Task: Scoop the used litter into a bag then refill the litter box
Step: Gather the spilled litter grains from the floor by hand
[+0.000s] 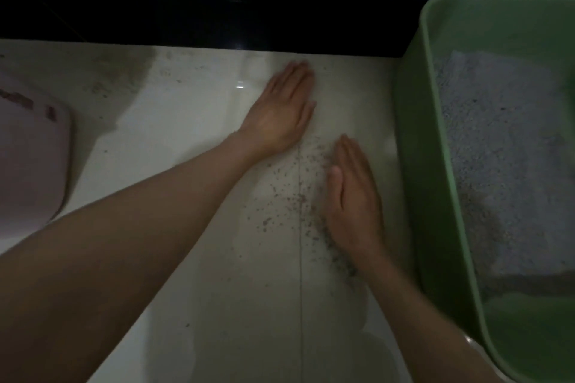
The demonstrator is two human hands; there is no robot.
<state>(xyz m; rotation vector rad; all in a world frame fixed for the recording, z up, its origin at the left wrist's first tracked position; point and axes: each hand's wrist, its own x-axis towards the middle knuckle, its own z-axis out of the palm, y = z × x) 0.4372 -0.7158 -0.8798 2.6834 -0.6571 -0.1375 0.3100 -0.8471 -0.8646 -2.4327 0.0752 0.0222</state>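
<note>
A green litter box [417, 146] stands on the floor at the right, holding grey litter [497, 149] that leaves bare green bottom at its near end. Spilled litter grains [289, 193] lie scattered on the pale floor tiles between my hands. My left hand [280, 112] lies with straight fingers on the floor, beyond the grains and near the wall. My right hand [351, 196] stands on its edge with straight fingers on the floor, just right of the grains and close to the box's left wall. Neither hand holds anything.
A black skirting strip [202, 15] runs along the wall at the back. A pinkish-white object [31, 152] with rounded corners lies on the floor at the left. A dusty dark patch [124, 71] marks the floor at the back left.
</note>
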